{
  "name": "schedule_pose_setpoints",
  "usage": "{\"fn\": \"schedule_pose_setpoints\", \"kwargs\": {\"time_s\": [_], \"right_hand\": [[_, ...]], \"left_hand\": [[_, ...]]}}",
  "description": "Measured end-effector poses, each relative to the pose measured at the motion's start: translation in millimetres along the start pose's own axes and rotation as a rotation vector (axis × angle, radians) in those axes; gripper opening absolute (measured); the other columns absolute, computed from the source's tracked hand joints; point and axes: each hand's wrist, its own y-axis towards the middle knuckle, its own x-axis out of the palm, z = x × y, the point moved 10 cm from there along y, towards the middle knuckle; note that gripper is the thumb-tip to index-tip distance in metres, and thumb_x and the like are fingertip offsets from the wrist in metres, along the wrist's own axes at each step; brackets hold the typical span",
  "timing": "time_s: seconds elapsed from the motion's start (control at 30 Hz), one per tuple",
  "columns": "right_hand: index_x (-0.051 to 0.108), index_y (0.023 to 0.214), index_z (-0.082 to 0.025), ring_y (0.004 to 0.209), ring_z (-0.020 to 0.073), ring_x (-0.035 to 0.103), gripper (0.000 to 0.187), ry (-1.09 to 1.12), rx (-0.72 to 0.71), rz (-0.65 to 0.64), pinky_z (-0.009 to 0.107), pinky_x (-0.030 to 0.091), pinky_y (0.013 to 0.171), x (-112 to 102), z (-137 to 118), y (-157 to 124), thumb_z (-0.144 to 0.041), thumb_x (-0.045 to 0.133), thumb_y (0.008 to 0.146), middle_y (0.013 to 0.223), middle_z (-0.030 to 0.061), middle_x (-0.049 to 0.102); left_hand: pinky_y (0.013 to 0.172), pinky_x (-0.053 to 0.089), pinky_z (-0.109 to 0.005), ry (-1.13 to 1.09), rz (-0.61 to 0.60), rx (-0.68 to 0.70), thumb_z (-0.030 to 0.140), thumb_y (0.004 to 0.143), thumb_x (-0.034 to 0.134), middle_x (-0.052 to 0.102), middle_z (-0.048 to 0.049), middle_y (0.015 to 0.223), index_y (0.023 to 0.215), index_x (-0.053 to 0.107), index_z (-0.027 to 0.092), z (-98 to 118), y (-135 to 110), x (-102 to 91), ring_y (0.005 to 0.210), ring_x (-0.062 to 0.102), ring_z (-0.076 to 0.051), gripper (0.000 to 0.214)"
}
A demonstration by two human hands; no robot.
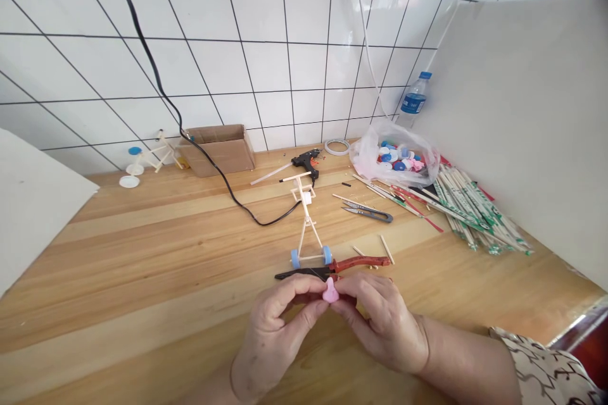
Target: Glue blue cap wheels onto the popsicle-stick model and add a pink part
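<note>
As they pinch from either side, the left hand (280,335) and right hand (380,329) are closed on a small pink plastic piece (330,291), held between them. Red-handled pliers (358,262) lie just beyond the hands; a stick model with blue wheels (308,221) sits past those.

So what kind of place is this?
It looks like a craft workbench, maybe at home: there's a hot glue gun, a pile of wooden sticks, and a plastic bag of bottle caps.

Red-handled pliers (360,262) block the way to the stick cart (306,221).
</note>
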Motion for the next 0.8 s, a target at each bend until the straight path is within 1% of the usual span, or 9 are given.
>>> {"fn": "schedule_pose_setpoints", "kwargs": {"time_s": [0.1, 0.27, 0.37, 0.47, 0.57, 0.63, 0.73, 0.8], "right_hand": [[0.050, 0.099, -0.019, 0.068, 0.0149, 0.062, 0.013, 0.004, 0.022, -0.017, 0.026, 0.049, 0.063, 2.0, 3.1, -1.1, -0.015, 0.050, 0.087, 0.078, 0.0048, 0.066], [0.051, 0.097, -0.018, 0.067, 0.0148, 0.062, 0.010, 0.001, 0.020, -0.028, 0.025, 0.048, 0.061, 4.4, 3.2, -1.3, -0.015, 0.049, 0.087, 0.076, 0.0051, 0.066], [0.051, 0.096, -0.017, 0.065, 0.0145, 0.061, 0.010, 0.013, 0.007, -0.042, 0.025, 0.048, 0.060, 5.6, 2.0, -0.8, -0.014, 0.049, 0.087, 0.074, 0.0053, 0.065], [0.051, 0.097, -0.017, 0.066, 0.0145, 0.061, 0.010, 0.004, 0.004, -0.024, 0.025, 0.048, 0.061, 3.2, 2.7, 0.6, -0.015, 0.049, 0.087, 0.076, 0.0051, 0.066], [0.051, 0.097, -0.017, 0.066, 0.0144, 0.062, 0.009, -0.021, 0.001, -0.009, 0.025, 0.049, 0.061, 1.3, 3.5, 2.2, -0.016, 0.049, 0.088, 0.076, 0.0049, 0.066], [0.051, 0.097, -0.018, 0.066, 0.0139, 0.061, 0.009, -0.035, 0.001, -0.016, 0.025, 0.049, 0.061, 2.2, 4.1, 2.5, -0.016, 0.049, 0.088, 0.075, 0.0044, 0.065], [0.050, 0.099, -0.018, 0.067, 0.0146, 0.061, 0.011, -0.063, -0.015, -0.043, 0.025, 0.049, 0.061, 6.1, 3.0, 1.1, -0.016, 0.048, 0.088, 0.077, 0.0050, 0.066], [0.049, 0.100, -0.017, 0.067, 0.0155, 0.061, 0.012, -0.088, -0.032, -0.063, 0.026, 0.048, 0.060, 9.4, 1.7, -0.5, -0.016, 0.047, 0.088, 0.077, 0.0055, 0.066]], "left_hand": [[0.068, 0.054, -0.019, 0.008, 0.020, -0.047, 0.011, 0.077, 0.063, 0.070, -0.0004, 0.079, 0.085, 0.068, 0.020, -5.2, -0.6, -2.2, 0.072, 0.067, -0.013, 0.013], [0.068, 0.054, -0.021, 0.010, 0.020, -0.001, 0.012, 0.077, 0.063, 0.071, -0.0021, 0.079, 0.080, 0.070, 0.020, -3.8, -0.3, -2.6, 0.073, 0.067, -0.015, 0.012], [0.069, 0.053, -0.021, -0.027, -0.001, -0.030, 0.011, 0.077, 0.062, 0.071, -0.0021, 0.080, 0.080, 0.071, 0.020, -6.3, -0.5, -0.2, 0.073, 0.066, -0.014, 0.013], [0.072, 0.052, -0.021, -0.107, -0.018, -0.150, 0.013, 0.077, 0.062, 0.071, -0.0015, 0.081, 0.082, 0.070, 0.020, -15.0, -1.2, 2.8, 0.076, 0.066, -0.014, 0.011], [0.069, 0.052, -0.020, -0.229, -0.014, -0.312, 0.019, 0.078, 0.062, 0.070, -0.0005, 0.076, 0.083, 0.067, 0.019, -27.4, -2.2, 5.3, 0.073, 0.064, -0.013, 0.007], [0.068, 0.050, -0.020, -0.281, -0.019, -0.401, 0.025, 0.078, 0.063, 0.069, -0.0006, 0.075, 0.080, 0.066, 0.018, -34.9, -2.7, 7.6, 0.072, 0.062, -0.013, 0.008], [0.067, 0.048, -0.021, -0.297, -0.078, -0.488, 0.032, 0.077, 0.063, 0.066, -0.0009, 0.071, 0.074, 0.066, 0.016, -42.6, -3.8, 14.8, 0.070, 0.059, -0.013, 0.016], [0.066, 0.046, -0.022, -0.262, -0.097, -0.512, 0.034, 0.076, 0.064, 0.064, -0.0006, 0.068, 0.071, 0.066, 0.016, -45.2, -4.3, 16.3, 0.068, 0.056, -0.013, 0.019]]}}
